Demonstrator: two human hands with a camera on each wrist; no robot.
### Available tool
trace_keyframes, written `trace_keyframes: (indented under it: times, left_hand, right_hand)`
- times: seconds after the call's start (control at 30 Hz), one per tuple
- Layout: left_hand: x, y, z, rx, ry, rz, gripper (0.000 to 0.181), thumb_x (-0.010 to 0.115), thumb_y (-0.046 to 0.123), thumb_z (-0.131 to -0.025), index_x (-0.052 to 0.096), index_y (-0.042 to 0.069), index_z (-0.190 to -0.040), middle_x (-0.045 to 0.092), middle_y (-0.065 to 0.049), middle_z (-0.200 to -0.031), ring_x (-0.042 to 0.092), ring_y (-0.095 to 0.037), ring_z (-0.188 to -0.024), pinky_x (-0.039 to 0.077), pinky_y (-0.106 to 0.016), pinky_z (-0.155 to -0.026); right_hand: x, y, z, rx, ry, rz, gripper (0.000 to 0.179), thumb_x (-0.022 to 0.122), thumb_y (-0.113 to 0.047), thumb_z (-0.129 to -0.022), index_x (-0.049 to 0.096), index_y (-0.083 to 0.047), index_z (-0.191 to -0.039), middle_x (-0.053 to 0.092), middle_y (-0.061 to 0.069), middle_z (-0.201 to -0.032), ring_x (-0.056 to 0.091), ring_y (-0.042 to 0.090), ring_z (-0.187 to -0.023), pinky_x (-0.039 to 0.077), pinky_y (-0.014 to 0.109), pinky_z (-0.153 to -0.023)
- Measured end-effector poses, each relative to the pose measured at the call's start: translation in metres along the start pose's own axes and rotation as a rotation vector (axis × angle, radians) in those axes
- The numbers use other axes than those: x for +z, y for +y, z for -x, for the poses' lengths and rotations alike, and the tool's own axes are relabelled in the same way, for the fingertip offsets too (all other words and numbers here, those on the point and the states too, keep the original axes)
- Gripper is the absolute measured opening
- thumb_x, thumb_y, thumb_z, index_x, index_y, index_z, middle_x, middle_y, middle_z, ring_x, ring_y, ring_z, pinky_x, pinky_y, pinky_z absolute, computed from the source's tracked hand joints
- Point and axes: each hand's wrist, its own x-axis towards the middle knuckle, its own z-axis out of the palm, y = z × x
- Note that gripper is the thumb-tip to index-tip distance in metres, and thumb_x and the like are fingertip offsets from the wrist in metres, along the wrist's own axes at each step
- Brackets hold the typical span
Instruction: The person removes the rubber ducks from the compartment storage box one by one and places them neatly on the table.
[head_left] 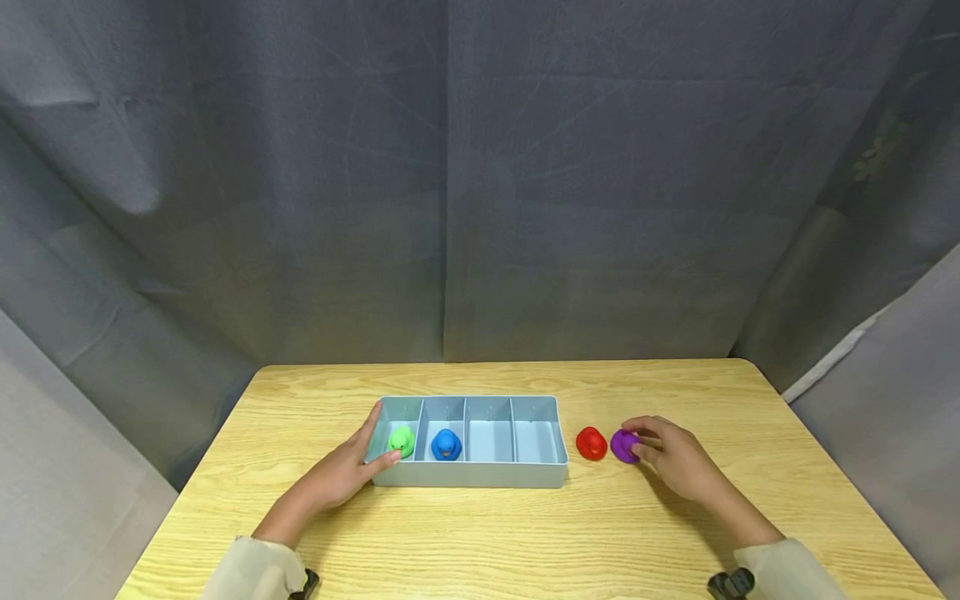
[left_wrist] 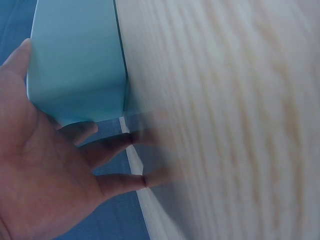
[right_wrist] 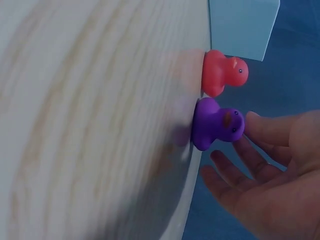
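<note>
A pale blue divided box (head_left: 468, 475) sits on the table, a green rubber duck (head_left: 402, 442) in its leftmost compartment and a blue rubber duck (head_left: 446, 445) in the one beside it. My left hand (head_left: 347, 471) holds the box by its left end, thumb over the front rim and forefinger along the end wall. To the right of the box stand a red rubber duck (head_left: 592, 444) and a purple rubber duck (right_wrist: 215, 125). My right hand (head_left: 675, 458) is at the purple duck, its spread thumb and forefinger close about the duck's head; firm contact is unclear.
The wooden table (head_left: 465, 542) ends at a back edge just behind the box. Grey curtains (head_left: 480, 208) hang behind it, with pale cloth at both sides. The red duck stands between the purple duck and the box.
</note>
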Motion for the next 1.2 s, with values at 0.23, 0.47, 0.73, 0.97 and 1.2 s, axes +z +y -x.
trace_keyframes:
  times: [0.23, 0.47, 0.73, 0.97, 1.2]
  left_hand:
    - [0.000, 0.001, 0.000, -0.001, -0.001, 0.001, 0.091, 0.048, 0.065, -0.102, -0.013, 0.037, -0.164, 0.012, -0.020, -0.170, 0.025, -0.049, -0.152, 0.026, -0.069, -0.116]
    - [0.000, 0.000, 0.001, -0.002, 0.001, 0.002, 0.092, 0.049, 0.065, -0.102, -0.012, 0.035, -0.165, 0.012, -0.020, -0.170, 0.026, -0.049, -0.151, 0.026, -0.068, -0.117]
    - [0.000, 0.000, 0.001, -0.003, -0.006, -0.006, 0.092, 0.048, 0.064, -0.102, -0.014, 0.036, -0.164, 0.011, -0.021, -0.170, 0.025, -0.049, -0.152, 0.026, -0.069, -0.117]
    - [-0.001, 0.001, 0.000, -0.008, -0.005, -0.001, 0.091, 0.047, 0.066, -0.102, -0.013, 0.036, -0.165, 0.011, -0.020, -0.171, 0.023, -0.048, -0.152, 0.025, -0.069, -0.117]
    - [-0.001, 0.002, 0.001, -0.003, -0.004, -0.006, 0.091, 0.047, 0.065, -0.103, -0.013, 0.036, -0.165, 0.012, -0.021, -0.170, 0.025, -0.050, -0.151, 0.026, -0.069, -0.116]
  right_hand:
    - [-0.003, -0.007, -0.003, -0.015, 0.010, 0.009, 0.034, 0.064, 0.002, -0.098, 0.063, 0.003, -0.132, 0.065, 0.021, -0.129, 0.061, 0.046, -0.123, 0.056, 0.050, -0.094]
    - [-0.005, -0.020, -0.007, -0.023, 0.015, -0.016, 0.034, 0.064, 0.001, -0.099, 0.063, 0.002, -0.134, 0.064, 0.019, -0.132, 0.059, 0.044, -0.126, 0.055, 0.051, -0.097]
    - [-0.002, -0.039, -0.014, -0.044, 0.019, -0.057, 0.034, 0.066, 0.000, -0.099, 0.064, 0.002, -0.133, 0.064, 0.021, -0.133, 0.058, 0.045, -0.127, 0.054, 0.054, -0.098]
    - [0.003, -0.054, -0.021, -0.078, 0.021, -0.079, 0.037, 0.071, 0.000, -0.095, 0.065, 0.003, -0.131, 0.065, 0.021, -0.132, 0.061, 0.043, -0.124, 0.055, 0.053, -0.096]
    - [0.010, -0.067, -0.025, -0.113, 0.007, -0.090, 0.037, 0.070, 0.001, -0.096, 0.065, 0.002, -0.132, 0.065, 0.019, -0.132, 0.064, 0.040, -0.121, 0.056, 0.052, -0.094]
